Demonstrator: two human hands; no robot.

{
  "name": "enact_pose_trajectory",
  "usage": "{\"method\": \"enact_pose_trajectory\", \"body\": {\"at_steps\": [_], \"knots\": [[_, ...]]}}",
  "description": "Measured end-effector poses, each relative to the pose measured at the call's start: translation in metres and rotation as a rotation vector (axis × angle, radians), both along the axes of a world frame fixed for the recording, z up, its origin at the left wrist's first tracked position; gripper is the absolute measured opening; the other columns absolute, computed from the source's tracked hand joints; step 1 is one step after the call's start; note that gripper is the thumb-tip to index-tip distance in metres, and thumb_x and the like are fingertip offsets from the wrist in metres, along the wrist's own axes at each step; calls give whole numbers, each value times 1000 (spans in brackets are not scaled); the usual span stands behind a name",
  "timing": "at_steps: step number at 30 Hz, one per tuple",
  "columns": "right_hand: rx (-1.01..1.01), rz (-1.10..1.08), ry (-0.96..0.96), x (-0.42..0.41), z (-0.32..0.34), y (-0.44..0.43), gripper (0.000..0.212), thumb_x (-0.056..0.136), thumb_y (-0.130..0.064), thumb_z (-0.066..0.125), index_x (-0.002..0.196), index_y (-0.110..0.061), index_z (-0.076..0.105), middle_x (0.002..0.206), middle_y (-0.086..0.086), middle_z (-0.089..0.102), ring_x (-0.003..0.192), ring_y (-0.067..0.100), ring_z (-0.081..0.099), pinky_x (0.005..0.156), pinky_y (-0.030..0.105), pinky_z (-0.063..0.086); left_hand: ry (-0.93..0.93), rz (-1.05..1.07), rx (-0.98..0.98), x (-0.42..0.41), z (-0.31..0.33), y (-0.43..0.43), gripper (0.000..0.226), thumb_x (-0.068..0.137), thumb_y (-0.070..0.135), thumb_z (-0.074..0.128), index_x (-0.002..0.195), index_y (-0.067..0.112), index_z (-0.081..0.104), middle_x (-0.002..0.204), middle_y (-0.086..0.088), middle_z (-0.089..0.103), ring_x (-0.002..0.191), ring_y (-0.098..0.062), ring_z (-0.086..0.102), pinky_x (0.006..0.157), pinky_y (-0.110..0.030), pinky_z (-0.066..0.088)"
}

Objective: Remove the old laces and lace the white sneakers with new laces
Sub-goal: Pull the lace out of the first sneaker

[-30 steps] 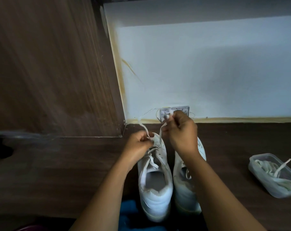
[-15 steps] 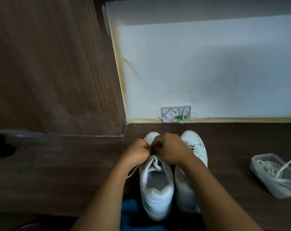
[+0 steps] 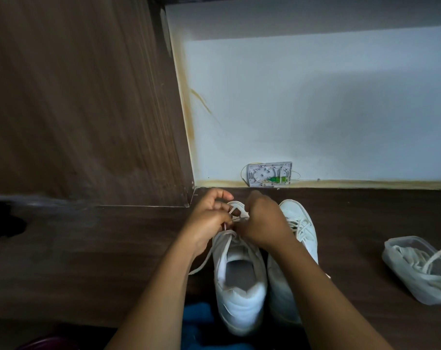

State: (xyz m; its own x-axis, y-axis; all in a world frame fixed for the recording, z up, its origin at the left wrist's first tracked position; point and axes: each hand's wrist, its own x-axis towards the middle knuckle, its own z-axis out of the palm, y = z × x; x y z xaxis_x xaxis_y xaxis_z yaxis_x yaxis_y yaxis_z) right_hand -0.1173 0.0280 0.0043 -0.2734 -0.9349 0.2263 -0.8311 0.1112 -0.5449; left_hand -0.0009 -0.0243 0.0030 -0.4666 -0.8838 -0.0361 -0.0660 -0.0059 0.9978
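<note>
Left hand point(image 3: 209, 218) and right hand point(image 3: 262, 223) meet, fingers seemingly curled.

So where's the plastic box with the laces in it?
In the head view, the plastic box sits at the far right on the dark wooden surface, well to the right of the right-hand sneaker.
</note>
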Motion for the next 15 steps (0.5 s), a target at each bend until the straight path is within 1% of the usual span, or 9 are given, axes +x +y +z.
{"method": "enact_pose_trajectory", "body": {"at_steps": [2, 4, 5, 7, 9, 11, 13, 15], "knots": [[73, 37, -41, 0, 2, -1, 23, 75, -25, 70, 85, -4, 67, 85, 13, 66, 83, 26, 62, 59, 27, 33, 26, -15, -23, -1, 0, 0, 45, 76, -26, 36, 88, 15, 53, 74, -7, 59, 62, -15, 52, 55, -23, 41], [138, 94, -102, 2, 2, 1, 18, 76, -26, 67, 75, -9, 71, 74, 12, 65, 72, 21, 60, 60, 28, 39, 33, -34, -47, -3, 1, 2, 45, 77, -25, 36, 88, 15, 54, 75, -6, 60, 65, -13, 53, 53, -18, 40], [131, 102, -115, 1, 2, 2, 20, 78, -29, 67, 69, -11, 70, 68, 10, 62, 67, 18, 56, 60, 28, 38, 32, -38, -54, -3, 2, 3, 44, 78, -23, 37, 88, 15, 54, 75, -5, 60, 66, -13, 52, 52, -17, 40], [91, 80, -137, 0, -1, 2, 32, 81, -32, 69, 55, -14, 61, 57, 6, 51, 61, 16, 46, 59, 29, 33, 35, -22, -53, -3, 1, 2, 39, 81, -20, 39, 87, 15, 55, 76, -6, 60, 66, -13, 52, 55, -20, 40], [52, 55, -214, -1, -3, 0, 31, 80, -27, 70, 52, -15, 61, 56, 9, 52, 57, 15, 45, 57, 28, 33, 27, 25, -38, -1, 0, -1, 37, 82, -19, 40, 84, 14, 56, 79, -8, 60, 66, -13, 52, 57, -24, 43], [-1, 29, -353, 1, -4, -3, 26, 80, -21, 70, 57, -10, 65, 55, 10, 55, 52, 12, 44, 54, 26, 33, -50, 53, -33, 3, -3, -5, 38, 82, -20, 39, 83, 14, 56, 80, -7, 57, 64, -12, 51, 56, -24, 45], [-101, -13, -568, 2, -4, -4, 26, 82, -16, 69, 58, -6, 65, 48, 2, 50, 45, 7, 38, 49, 23, 31, -191, -29, -56, 8, -9, -6, 35, 83, -17, 46, 80, 15, 58, 74, -3, 57, 60, -11, 50, 52, -20, 45], [-170, -74, -790, 1, -4, -6, 25, 84, -14, 68, 63, -2, 67, 50, 2, 49, 48, 9, 41, 51, 23, 33, -313, -127, -129, 10, -15, -5, 27, 86, -8, 57, 71, 15, 58, 64, -1, 54, 54, -9, 47, 46, -17, 40]]}}
